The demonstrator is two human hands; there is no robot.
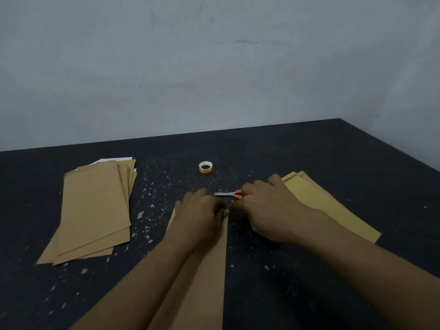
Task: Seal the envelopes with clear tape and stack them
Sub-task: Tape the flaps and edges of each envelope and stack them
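A brown envelope [209, 270] lies lengthwise on the black table in front of me, its top end under my hands. My left hand [200, 210] lies curled over that top end and grips it. My right hand [264, 206] is curled beside it, thumb and fingertips pinching at the envelope's top right corner, where both hands meet. No strip of clear tape can be made out between the fingers. The tape roll [205, 167] stands farther back, apart from both hands. A pile of brown envelopes [95, 210] lies to the left.
Small scissors [228, 193] with orange handles lie just behind my right hand's fingers. Yellow envelopes [328, 208] lie at the right, partly under my right forearm. The table [309, 151] is speckled with pale flecks and ends at a grey wall behind.
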